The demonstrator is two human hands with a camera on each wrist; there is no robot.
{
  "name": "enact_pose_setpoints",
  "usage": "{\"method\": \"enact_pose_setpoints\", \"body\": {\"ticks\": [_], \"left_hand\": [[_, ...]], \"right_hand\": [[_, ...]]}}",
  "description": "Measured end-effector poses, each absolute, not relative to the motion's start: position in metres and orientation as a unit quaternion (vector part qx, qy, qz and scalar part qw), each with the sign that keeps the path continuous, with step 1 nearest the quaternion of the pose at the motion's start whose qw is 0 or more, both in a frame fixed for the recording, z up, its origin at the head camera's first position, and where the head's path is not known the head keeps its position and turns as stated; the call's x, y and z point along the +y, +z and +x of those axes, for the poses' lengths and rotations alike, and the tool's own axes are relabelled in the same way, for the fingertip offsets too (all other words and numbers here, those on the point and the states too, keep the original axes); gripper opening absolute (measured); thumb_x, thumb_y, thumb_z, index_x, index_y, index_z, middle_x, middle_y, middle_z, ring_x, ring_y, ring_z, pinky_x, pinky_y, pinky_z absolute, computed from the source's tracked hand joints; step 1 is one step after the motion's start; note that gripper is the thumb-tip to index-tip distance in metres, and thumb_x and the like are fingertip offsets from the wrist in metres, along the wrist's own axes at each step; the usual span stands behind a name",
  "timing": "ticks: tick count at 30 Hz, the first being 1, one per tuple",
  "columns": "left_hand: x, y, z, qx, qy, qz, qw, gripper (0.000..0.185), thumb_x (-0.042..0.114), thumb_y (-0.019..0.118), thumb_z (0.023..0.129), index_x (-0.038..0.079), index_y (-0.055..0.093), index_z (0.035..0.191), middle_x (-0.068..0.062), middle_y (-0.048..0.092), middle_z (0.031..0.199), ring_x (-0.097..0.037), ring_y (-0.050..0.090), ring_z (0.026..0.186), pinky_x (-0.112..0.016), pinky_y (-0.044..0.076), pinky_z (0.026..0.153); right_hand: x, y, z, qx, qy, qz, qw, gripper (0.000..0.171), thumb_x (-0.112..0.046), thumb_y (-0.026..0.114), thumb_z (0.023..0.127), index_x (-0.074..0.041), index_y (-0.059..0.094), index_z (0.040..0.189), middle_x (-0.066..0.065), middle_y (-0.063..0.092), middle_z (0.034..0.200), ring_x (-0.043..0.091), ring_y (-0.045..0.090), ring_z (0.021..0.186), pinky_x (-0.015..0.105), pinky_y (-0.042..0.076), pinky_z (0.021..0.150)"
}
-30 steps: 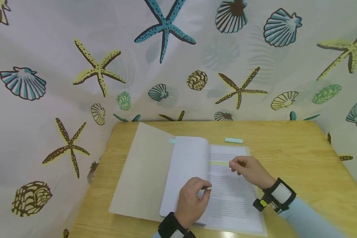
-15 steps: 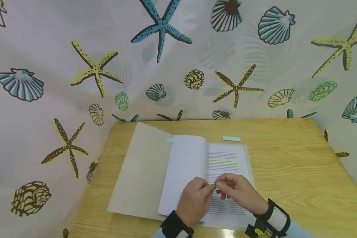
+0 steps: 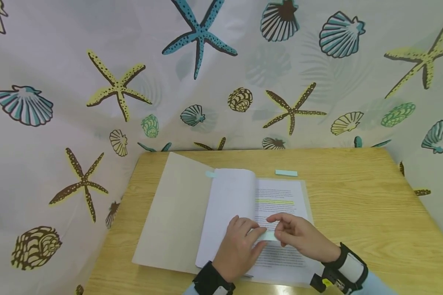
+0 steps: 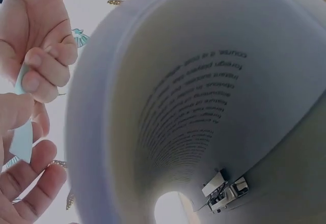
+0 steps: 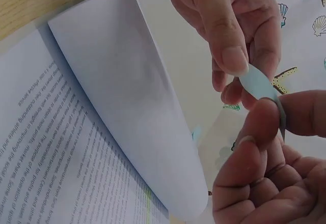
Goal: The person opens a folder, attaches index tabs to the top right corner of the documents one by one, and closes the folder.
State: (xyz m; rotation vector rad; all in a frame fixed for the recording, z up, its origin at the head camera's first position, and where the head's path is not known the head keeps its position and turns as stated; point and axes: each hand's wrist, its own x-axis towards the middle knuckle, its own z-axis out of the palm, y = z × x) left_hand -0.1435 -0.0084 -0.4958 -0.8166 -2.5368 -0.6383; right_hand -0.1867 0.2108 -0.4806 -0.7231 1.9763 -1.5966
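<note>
A pale blue-green sticky tab (image 3: 268,236) stretches between my two hands, above the printed page (image 3: 284,256) of an open booklet. My left hand (image 3: 240,248) pinches one end of it, thumb below and fingertips above. The other end is pinched by my right hand (image 3: 299,235), its index finger reaching out toward the left. In the left wrist view the tab (image 4: 21,141) hangs with a bend between both hands' fingers. Seen from the right wrist, the tab (image 5: 260,84) is curved, with fingers at both ends covering part of it.
The booklet's beige cover (image 3: 173,221) lies folded out left, with a curled blank-backed page (image 3: 229,205) beside it. A yellow highlighted line (image 3: 275,201) crosses the text. Another blue-green strip (image 3: 286,173) lies on the wooden table (image 3: 365,205); one (image 3: 210,174) sticks out by the page top.
My right hand has come down and left from the highlighted line to meet the left hand. The tab, mostly hidden between the fingers before, now shows stretched between the two hands.
</note>
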Motion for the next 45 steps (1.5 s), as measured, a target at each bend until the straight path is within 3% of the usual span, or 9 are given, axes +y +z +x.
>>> {"method": "enact_pose_setpoints", "body": {"ticks": [4, 9, 15, 20, 26, 30, 37, 45], "left_hand": [[-0.01, -0.493, -0.143, -0.902, -0.251, -0.292, 0.192, 0.024, 0.027, 0.078, 0.081, 0.016, 0.072, 0.101, 0.006, 0.063, 0.095, -0.01, 0.056, 0.093, -0.041, 0.046, 0.091], [-0.009, -0.493, -0.144, -0.894, -0.292, -0.278, 0.195, 0.022, 0.028, 0.077, 0.083, 0.016, 0.071, 0.1, 0.008, 0.063, 0.093, -0.009, 0.055, 0.091, -0.031, 0.043, 0.086], [0.0, -0.495, -0.146, -0.896, -0.267, -0.27, 0.23, 0.023, 0.026, 0.079, 0.079, 0.017, 0.071, 0.099, 0.007, 0.062, 0.093, -0.011, 0.056, 0.093, -0.041, 0.044, 0.09], [0.014, -0.495, -0.149, -0.912, -0.249, -0.237, 0.224, 0.036, 0.025, 0.079, 0.078, 0.014, 0.066, 0.11, 0.004, 0.061, 0.1, -0.014, 0.055, 0.098, -0.043, 0.043, 0.092], [0.029, -0.486, -0.156, -0.95, -0.17, -0.211, 0.153, 0.057, 0.036, 0.074, 0.082, 0.011, 0.054, 0.128, -0.003, 0.058, 0.116, -0.021, 0.052, 0.111, -0.046, 0.043, 0.091], [0.041, -0.476, -0.169, -0.962, -0.087, -0.243, 0.092, 0.055, 0.046, 0.07, 0.084, 0.012, 0.058, 0.126, -0.004, 0.06, 0.117, -0.023, 0.053, 0.113, -0.045, 0.044, 0.091], [0.065, -0.475, -0.202, -0.963, 0.003, -0.27, -0.006, 0.045, 0.052, 0.064, 0.086, 0.017, 0.064, 0.114, -0.001, 0.063, 0.11, -0.02, 0.056, 0.106, -0.041, 0.045, 0.087], [0.088, -0.498, -0.231, -0.959, 0.041, -0.273, -0.064, 0.04, 0.055, 0.063, 0.086, 0.023, 0.065, 0.111, 0.004, 0.062, 0.102, -0.016, 0.057, 0.092, -0.036, 0.049, 0.076]], "right_hand": [[0.215, -0.478, -0.188, 0.734, -0.571, -0.28, 0.239, 0.026, -0.008, 0.053, 0.098, -0.002, 0.053, 0.124, 0.009, 0.06, 0.081, 0.016, 0.059, 0.069, 0.033, 0.053, 0.064], [0.216, -0.476, -0.189, 0.752, -0.549, -0.293, 0.217, 0.021, -0.007, 0.055, 0.098, -0.003, 0.057, 0.118, 0.008, 0.062, 0.085, 0.015, 0.058, 0.072, 0.03, 0.052, 0.064], [0.212, -0.478, -0.188, 0.803, -0.505, -0.272, 0.161, 0.018, -0.023, 0.066, 0.093, -0.014, 0.064, 0.109, -0.004, 0.066, 0.104, 0.011, 0.062, 0.092, 0.026, 0.049, 0.068], [0.211, -0.481, -0.193, 0.818, -0.502, -0.234, 0.153, 0.021, -0.025, 0.07, 0.089, -0.014, 0.067, 0.107, -0.002, 0.068, 0.104, 0.011, 0.062, 0.087, 0.026, 0.05, 0.065], [0.236, -0.493, -0.222, 0.861, -0.47, -0.154, 0.117, 0.02, -0.025, 0.066, 0.092, -0.008, 0.069, 0.102, 0.005, 0.068, 0.095, 0.017, 0.061, 0.078, 0.027, 0.048, 0.063], [0.256, -0.504, -0.248, 0.889, -0.438, -0.092, 0.101, 0.025, -0.03, 0.063, 0.094, -0.007, 0.068, 0.101, 0.009, 0.066, 0.087, 0.021, 0.057, 0.076, 0.03, 0.044, 0.062], [0.273, -0.512, -0.286, 0.912, -0.394, -0.059, 0.099, 0.029, -0.021, 0.06, 0.095, -0.002, 0.064, 0.117, 0.016, 0.067, 0.106, 0.021, 0.061, 0.08, 0.032, 0.046, 0.065], [0.275, -0.526, -0.306, 0.931, -0.346, -0.076, 0.087, 0.035, -0.033, 0.055, 0.098, -0.003, 0.067, 0.11, 0.013, 0.069, 0.095, 0.018, 0.063, 0.075, 0.031, 0.045, 0.06]]}}
